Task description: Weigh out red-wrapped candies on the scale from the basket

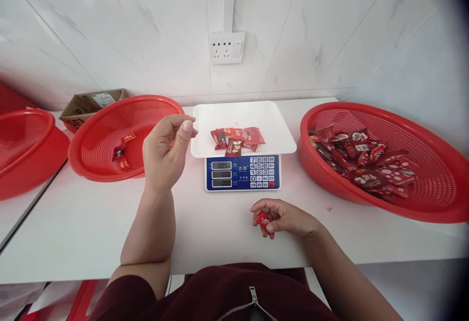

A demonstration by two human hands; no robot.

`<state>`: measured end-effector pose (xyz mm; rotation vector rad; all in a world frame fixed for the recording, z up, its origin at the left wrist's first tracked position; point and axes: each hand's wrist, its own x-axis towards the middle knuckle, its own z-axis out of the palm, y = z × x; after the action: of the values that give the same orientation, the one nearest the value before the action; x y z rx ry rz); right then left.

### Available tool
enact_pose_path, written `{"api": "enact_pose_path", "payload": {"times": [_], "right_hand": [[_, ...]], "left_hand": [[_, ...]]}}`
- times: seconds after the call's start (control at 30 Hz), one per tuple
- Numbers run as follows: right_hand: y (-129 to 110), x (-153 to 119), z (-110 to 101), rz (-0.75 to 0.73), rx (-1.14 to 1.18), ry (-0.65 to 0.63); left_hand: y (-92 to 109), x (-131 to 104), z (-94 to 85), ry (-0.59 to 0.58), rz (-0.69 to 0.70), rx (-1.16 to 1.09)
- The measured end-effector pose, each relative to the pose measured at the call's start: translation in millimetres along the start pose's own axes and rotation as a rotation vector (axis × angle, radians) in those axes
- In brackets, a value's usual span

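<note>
My left hand [164, 152] hovers between the left basket and the scale, its fingers half bent and apart, with nothing visible in them. Its fingertips come close to the left edge of the white weighing tray [242, 113]. On that tray lies a small pile of red snack packets [234, 140]. Below the tray, the blue front panel of the digital scale [242, 173] shows number keys and three small displays. In front of the scale, my right hand [280, 218] is closed around a small red packet [264, 219] just above the table.
At right, a big red basket [330, 184] holds many mixed red packets. A red basket [126, 100] at left contains a few packets; another red basket [27, 164] stands farther left. A cardboard box [91, 103] sits behind. A tiny yellowish scrap [330, 209] lies on the white table [216, 228].
</note>
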<state>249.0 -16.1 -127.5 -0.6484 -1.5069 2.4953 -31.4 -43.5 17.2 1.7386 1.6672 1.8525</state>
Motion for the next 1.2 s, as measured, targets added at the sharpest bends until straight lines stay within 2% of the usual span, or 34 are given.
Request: {"api": "enact_pose_path", "payload": {"times": [0.23, 0.43, 0.5, 0.63, 0.73, 0.87, 1.03, 1.2], "right_hand": [[0, 2, -1, 0.067, -0.039, 0.001], [-15, 0, 5, 0.040, -0.093, 0.100], [-29, 0, 9, -0.017, -0.224, 0.196], [-69, 8, 17, -0.207, -0.557, 0.507], [-97, 22, 20, -0.376, -0.658, 0.713], [-119, 39, 18, -0.532, -0.828, 0.827], [-117, 39, 13, -0.533, -1.058, 0.993], [-101, 42, 9, -0.392, -1.187, 0.937]], "left_hand": [[-4, 1, 4.4, -0.070, -0.007, 0.042], [-5, 2, 2.9, -0.081, -0.005, 0.103], [-5, 3, 1.0, -0.091, -0.005, 0.131], [-6, 5, -0.5, -0.133, -0.029, 0.136], [-5, 4, -0.1, -0.140, -0.031, 0.165], [-2, 3, -1.0, -0.167, -0.012, 0.187], [-3, 4, -2.2, -0.163, 0.006, 0.176], [-5, 5, 0.6, -0.185, 0.052, 0.195]]}}
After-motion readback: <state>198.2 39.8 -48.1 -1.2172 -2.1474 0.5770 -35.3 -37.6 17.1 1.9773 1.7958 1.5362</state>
